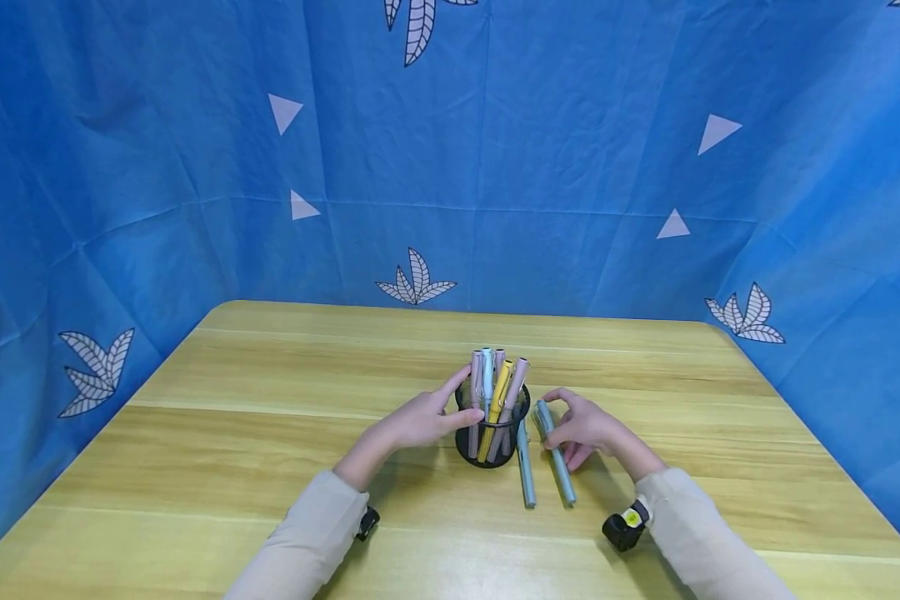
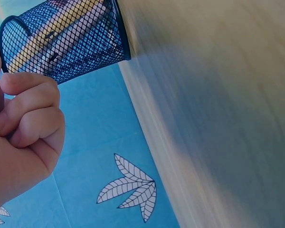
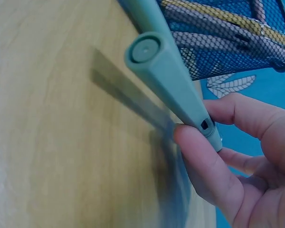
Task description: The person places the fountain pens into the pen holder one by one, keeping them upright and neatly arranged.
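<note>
A blue curtain [image 1: 495,150] with white leaf shapes [image 1: 417,283] hangs at 12 o'clock, behind a wooden table [image 1: 270,400]. Two pale sleeves [image 1: 307,521] reach in from 7 and 5 o'clock.

Taking the mesh cup [image 1: 462,442] as the middle of the dial, the left hand [image 1: 420,418] is at 9 o'clock, thumb and forefinger clamped about the rim; the left wrist view shows its other fingers curled in. The right hand [image 1: 583,427] is at 3 o'clock, thumb and fingers pinching a blue-green pen [image 1: 561,468].

The cup stands upright and holds purple pens [image 1: 520,381], a light blue pen [image 1: 487,371] and a yellow pen [image 1: 500,392]. The pinched pen is at 4 o'clock, its free end pointing to 5; in the right wrist view that end looks lifted. A second blue-green pen [image 1: 526,471] lies at 5 o'clock, just beside the cup; I cannot tell whether they touch.

A light rim hold should steady the cup, with the left thumb best clear of its mouth. Pinched toward the far end, the pen may swing, so a firm squeeze and a lift away from its neighbour seem wise.
</note>
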A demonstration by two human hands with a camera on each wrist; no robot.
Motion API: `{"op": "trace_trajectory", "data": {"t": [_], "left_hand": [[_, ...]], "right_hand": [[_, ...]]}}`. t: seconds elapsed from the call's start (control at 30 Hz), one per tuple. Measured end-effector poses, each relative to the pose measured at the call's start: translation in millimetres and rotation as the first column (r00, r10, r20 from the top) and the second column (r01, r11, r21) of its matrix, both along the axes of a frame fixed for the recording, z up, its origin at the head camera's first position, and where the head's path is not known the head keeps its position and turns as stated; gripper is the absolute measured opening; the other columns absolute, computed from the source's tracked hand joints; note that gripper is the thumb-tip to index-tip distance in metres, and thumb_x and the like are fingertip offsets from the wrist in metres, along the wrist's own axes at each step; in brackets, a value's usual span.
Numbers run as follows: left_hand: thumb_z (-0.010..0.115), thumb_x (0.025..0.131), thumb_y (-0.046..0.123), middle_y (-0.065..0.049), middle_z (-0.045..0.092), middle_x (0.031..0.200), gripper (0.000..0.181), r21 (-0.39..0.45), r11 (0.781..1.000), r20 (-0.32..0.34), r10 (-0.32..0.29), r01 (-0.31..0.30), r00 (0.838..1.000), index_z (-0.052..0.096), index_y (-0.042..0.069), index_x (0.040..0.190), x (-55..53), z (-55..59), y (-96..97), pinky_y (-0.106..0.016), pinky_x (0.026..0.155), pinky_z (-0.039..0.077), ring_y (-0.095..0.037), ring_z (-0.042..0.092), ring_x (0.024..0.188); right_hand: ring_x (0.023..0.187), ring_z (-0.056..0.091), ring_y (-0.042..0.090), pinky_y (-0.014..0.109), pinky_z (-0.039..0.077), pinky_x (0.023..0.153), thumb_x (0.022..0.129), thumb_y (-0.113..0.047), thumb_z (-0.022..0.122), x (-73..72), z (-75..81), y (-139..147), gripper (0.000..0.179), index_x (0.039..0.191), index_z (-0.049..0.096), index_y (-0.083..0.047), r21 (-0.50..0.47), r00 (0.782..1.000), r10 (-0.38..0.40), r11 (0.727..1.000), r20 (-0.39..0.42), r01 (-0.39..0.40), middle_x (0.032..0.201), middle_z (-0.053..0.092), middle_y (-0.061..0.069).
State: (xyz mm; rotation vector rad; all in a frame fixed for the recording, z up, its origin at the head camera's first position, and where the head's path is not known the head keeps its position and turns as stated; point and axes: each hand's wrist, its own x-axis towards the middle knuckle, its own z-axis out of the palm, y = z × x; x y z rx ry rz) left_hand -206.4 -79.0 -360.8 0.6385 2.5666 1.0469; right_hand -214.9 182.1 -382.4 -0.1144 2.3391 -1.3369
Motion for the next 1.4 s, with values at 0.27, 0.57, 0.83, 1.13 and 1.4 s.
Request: {"op": "trace_trajectory", "data": {"t": [0.27,0.57,0.83,1.13,1.4], "left_hand": [[0.047,0.087,0.052,-0.003,0.041,0.059,0.074,0.004,1.0,-0.005,-0.006,0.006,1.0,0.005,0.032,0.144,0.0,1.3,-0.4,-0.033,0.052,0.04,-0.014,0.038,0.05],[0.047,0.088,0.05,-0.006,0.047,0.064,0.074,0.013,1.0,-0.011,-0.018,0.018,1.0,0.005,0.029,0.145,0.2,0.7,-0.6,-0.033,0.056,0.042,-0.014,0.041,0.052],[0.047,0.087,0.052,-0.011,0.051,0.067,0.074,0.012,1.0,-0.006,-0.011,0.011,1.0,0.005,0.031,0.144,0.2,0.9,-0.8,-0.033,0.054,0.042,-0.015,0.043,0.053],[0.047,0.087,0.051,-0.009,0.05,0.067,0.074,0.004,1.0,-0.013,-0.009,0.009,1.0,0.005,0.031,0.144,0.1,1.0,-0.2,-0.033,0.058,0.042,-0.016,0.045,0.056],[0.047,0.087,0.052,-0.009,0.051,0.067,0.074,0.016,1.0,-0.009,-0.016,0.016,1.0,0.005,0.032,0.144,0.5,0.7,-0.8,-0.034,0.057,0.042,-0.016,0.044,0.055]], "right_hand": [[0.049,0.057,0.021,0.037,0.051,0.048,0.071,0.005,0.065,-0.7,4.8,6,0.077,0.134,0.023,-0.006,-0.071,1.0,0.004,0.997,-0.002,-0.004,0.084,0.053,0.019],[0.05,0.058,0.021,0.037,0.051,0.05,0.074,0.004,0.061,2.0,12.2,14,0.075,0.136,0.019,-0.003,-0.145,1.0,0.013,0.989,-0.002,-0.014,0.084,0.056,0.021],[0.054,0.059,0.021,0.038,0.052,0.053,0.074,0.005,0.058,1.7,17.5,16,0.076,0.136,0.014,-0.001,-0.218,1.0,0.028,0.976,0.006,-0.026,0.086,0.057,0.022],[0.057,0.058,0.02,0.038,0.052,0.056,0.074,0.008,0.055,1.0,22.5,16,0.08,0.138,0.009,-0.001,-0.285,1.0,0.012,0.958,-0.003,-0.012,0.09,0.052,0.018],[0.061,0.059,0.022,0.041,0.051,0.059,0.075,0.012,0.052,2.5,26.9,17,0.084,0.142,0.005,-0.008,-0.356,1.0,0.026,0.934,-0.016,-0.03,0.088,0.052,0.018]]}}
